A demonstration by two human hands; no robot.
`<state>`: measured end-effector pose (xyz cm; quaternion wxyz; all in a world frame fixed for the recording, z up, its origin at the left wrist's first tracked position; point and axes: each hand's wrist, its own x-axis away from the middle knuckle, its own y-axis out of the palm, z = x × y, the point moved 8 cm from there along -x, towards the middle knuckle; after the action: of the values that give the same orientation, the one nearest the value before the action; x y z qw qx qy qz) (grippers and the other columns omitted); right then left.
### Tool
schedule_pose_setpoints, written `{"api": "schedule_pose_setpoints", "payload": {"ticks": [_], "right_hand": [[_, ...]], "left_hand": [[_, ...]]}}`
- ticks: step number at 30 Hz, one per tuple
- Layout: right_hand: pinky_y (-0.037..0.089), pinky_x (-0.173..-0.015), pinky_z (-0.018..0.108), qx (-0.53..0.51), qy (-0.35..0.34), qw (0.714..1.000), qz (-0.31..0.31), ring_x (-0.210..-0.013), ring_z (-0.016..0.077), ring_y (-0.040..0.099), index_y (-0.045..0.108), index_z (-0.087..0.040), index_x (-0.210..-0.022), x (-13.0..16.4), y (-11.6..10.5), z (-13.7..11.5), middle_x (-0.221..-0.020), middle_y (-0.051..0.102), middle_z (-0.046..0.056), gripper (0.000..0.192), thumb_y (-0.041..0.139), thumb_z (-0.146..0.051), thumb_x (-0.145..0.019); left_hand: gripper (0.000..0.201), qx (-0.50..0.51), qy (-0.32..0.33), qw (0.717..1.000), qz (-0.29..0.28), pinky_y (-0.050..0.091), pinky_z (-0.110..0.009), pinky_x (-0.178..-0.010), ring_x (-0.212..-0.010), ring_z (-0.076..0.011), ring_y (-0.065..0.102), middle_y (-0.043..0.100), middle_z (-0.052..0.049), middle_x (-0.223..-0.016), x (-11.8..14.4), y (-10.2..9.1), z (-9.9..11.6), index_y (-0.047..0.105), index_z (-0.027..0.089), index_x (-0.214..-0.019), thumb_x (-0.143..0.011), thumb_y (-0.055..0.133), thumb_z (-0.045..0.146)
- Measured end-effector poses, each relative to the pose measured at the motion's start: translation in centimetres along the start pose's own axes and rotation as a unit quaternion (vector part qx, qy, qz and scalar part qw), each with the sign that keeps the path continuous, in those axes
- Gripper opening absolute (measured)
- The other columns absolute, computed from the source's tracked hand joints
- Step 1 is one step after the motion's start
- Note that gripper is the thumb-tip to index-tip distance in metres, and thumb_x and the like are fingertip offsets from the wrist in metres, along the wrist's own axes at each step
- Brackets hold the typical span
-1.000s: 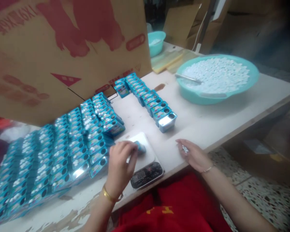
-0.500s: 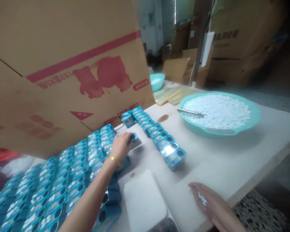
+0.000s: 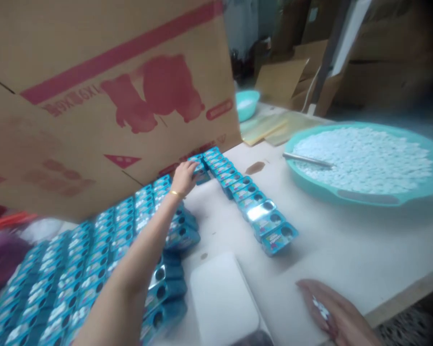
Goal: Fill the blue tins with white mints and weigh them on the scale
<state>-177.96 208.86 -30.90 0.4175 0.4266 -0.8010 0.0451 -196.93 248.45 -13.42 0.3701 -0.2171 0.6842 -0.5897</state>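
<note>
- Blue box (image 3: pixel 203 177), upper centre, sits at my left hand's (image 3: pixel 185 178) fingertips; whether they clamp it, I cannot tell.
- Bare table (image 3: pixel 218 209) opens between row (image 3: pixel 254 202) and stack (image 3: pixel 90 278); cardboard carton (image 3: pixel 159 144) walls the upper left.
- Glossy row boxes slant lengthwise up rightward, dark circles at right.
- My right hand (image 3: pixel 341 317), lower right, curls around white pellets (image 3: pixel 322 308).
</note>
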Motion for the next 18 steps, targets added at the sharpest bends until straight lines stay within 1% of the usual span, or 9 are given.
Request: {"api": "schedule_pose_setpoints", "payload": {"ticks": [2,4,5,7,9,11,13,18], "right_hand": [[0.056,-0.066,0.024,-0.006,0.009,1.0,0.016,-0.093,0.0242,0.063,0.073,-0.022,-0.078,0.5,0.0,-0.3,-0.104,0.067,0.008,0.045,0.089,-0.039,-0.039],[0.057,-0.069,0.024,-0.009,0.01,1.0,0.021,-0.095,0.0246,0.061,0.073,-0.021,-0.076,0.6,0.0,-0.3,-0.106,0.066,0.008,0.047,0.09,-0.038,-0.035],[0.057,-0.069,0.025,-0.008,0.003,1.0,0.017,-0.094,0.0245,0.062,0.073,-0.021,-0.076,0.6,0.0,-0.3,-0.104,0.066,0.009,0.047,0.09,-0.039,-0.036],[0.057,-0.064,0.026,-0.001,-0.02,1.0,-0.003,-0.087,0.0234,0.062,0.073,-0.02,-0.078,0.4,0.1,-0.2,-0.098,0.067,0.009,0.044,0.088,-0.041,-0.042],[0.054,-0.055,0.026,0.01,-0.046,0.998,-0.032,-0.075,0.0204,0.061,0.072,-0.019,-0.082,0.2,0.2,0.0,-0.089,0.067,0.008,0.041,0.086,-0.042,-0.051],[0.049,-0.047,0.024,0.016,-0.067,0.996,-0.058,-0.065,0.0168,0.058,0.071,-0.019,-0.085,0.0,0.3,0.1,-0.081,0.065,0.006,0.039,0.084,-0.042,-0.056],[0.044,-0.044,0.023,0.022,-0.082,0.994,-0.073,-0.059,0.0137,0.054,0.071,-0.019,-0.086,0.0,0.4,0.1,-0.077,0.064,0.005,0.038,0.083,-0.041,-0.058],[0.038,-0.041,0.02,0.033,-0.106,0.99,-0.092,-0.053,0.0091,0.046,0.07,-0.018,-0.085,0.2,0.8,0.0,-0.073,0.06,0.003,0.036,0.081,-0.044,-0.063]], "left_hand": [[0.033,0.016,0.03,0.999,-0.012,0.037,-0.036,-0.095,-0.108,-0.0226,0.049,0.056,-0.011,-0.117,4.5,-2.3,1.4,0.053,0.014,-0.118,-0.09,0.044,0.028],[0.027,0.019,0.041,0.998,-0.037,0.04,-0.035,-0.089,-0.097,-0.0216,0.051,0.058,-0.009,-0.103,9.7,-4.1,2.7,0.056,0.016,-0.105,-0.09,0.046,0.035],[0.026,0.008,0.039,0.997,-0.061,0.04,-0.035,-0.085,-0.093,-0.0216,0.051,0.057,-0.008,-0.098,12.3,-4.5,3.3,0.057,0.017,-0.099,-0.089,0.048,0.039],[0.028,-0.032,0.022,0.994,-0.105,0.04,-0.035,-0.08,-0.089,-0.0223,0.05,0.055,-0.007,-0.096,16.6,-4.5,4.0,0.057,0.018,-0.092,-0.086,0.052,0.046],[0.03,-0.079,-0.001,0.989,-0.124,0.039,-0.037,-0.078,-0.09,-0.0239,0.049,0.054,-0.008,-0.1,19.3,-3.9,4.3,0.057,0.019,-0.095,-0.085,0.053,0.046],[0.03,-0.113,-0.026,0.987,-0.115,0.038,-0.038,-0.078,-0.092,-0.0258,0.048,0.053,-0.01,-0.104,20.1,-3.2,4.3,0.056,0.019,-0.102,-0.086,0.052,0.044],[0.03,-0.13,-0.049,0.985,-0.099,0.037,-0.039,-0.079,-0.095,-0.0274,0.048,0.052,-0.012,-0.104,20.0,-2.8,4.1,0.056,0.019,-0.104,-0.085,0.054,0.042],[0.024,-0.136,-0.046,0.987,-0.071,0.036,-0.042,-0.082,-0.102,-0.0303,0.046,0.051,-0.014,-0.112,19.5,-2.7,4.5,0.058,0.02,-0.102,-0.083,0.057,0.033]]}}
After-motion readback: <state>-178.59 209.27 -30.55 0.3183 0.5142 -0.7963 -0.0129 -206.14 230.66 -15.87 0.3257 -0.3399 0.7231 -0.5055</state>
